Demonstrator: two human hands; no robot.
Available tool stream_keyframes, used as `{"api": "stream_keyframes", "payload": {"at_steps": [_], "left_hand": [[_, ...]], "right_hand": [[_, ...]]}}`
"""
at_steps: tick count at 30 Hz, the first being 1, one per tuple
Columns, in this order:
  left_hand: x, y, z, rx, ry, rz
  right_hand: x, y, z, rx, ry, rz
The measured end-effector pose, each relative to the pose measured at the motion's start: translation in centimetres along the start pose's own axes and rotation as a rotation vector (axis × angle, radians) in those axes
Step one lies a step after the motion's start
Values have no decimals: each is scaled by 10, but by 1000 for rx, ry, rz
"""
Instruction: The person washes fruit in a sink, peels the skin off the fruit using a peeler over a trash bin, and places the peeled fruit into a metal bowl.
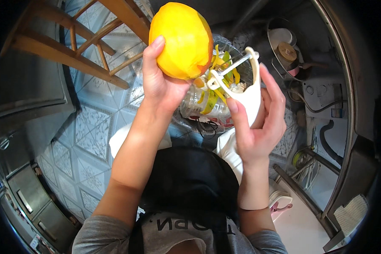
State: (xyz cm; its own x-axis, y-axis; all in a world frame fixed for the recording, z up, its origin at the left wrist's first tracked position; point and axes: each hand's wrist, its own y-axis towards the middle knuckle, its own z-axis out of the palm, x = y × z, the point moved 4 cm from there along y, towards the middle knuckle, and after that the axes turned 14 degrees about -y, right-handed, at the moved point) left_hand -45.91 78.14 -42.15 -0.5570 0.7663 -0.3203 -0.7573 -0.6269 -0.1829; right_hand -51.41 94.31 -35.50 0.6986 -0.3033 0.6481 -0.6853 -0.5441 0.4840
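My left hand (160, 76) holds a large, mostly peeled mango (181, 39) from below, thumb along its near side. Its flesh is bright yellow, with a strip of orange-red skin at the lower right. In my right hand (262, 127) is a white Y-shaped peeler (252, 98), gripped by the handle between thumb and fingers. The peeler's metal blade (236, 65) is just right of the mango, apart from it. Beneath both hands stands a plastic-lined waste bin (249, 68) with green and yellow peel strips (211, 103) and a clear plastic container (192, 103) in it.
A wooden stool (63, 57) stands at upper left on the tiled floor (92, 133). Metal cabinets (35, 193) line the left rim. At right, a metal-edged counter (349, 95) overhangs pots (282, 38), a white box with a hose, and cables.
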Motion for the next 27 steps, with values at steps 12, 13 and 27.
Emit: {"api": "stream_keyframes", "payload": {"at_steps": [12, 13, 27], "left_hand": [[5, -8, 5, 38, -39, -68], [6, -9, 7, 37, 29, -62], [8, -7, 4, 27, -68, -124]], "right_hand": [[8, 8, 8, 177, -216, -32], [9, 8, 6, 189, -230, -21], [-4, -17, 5, 235, -335, -43]]}}
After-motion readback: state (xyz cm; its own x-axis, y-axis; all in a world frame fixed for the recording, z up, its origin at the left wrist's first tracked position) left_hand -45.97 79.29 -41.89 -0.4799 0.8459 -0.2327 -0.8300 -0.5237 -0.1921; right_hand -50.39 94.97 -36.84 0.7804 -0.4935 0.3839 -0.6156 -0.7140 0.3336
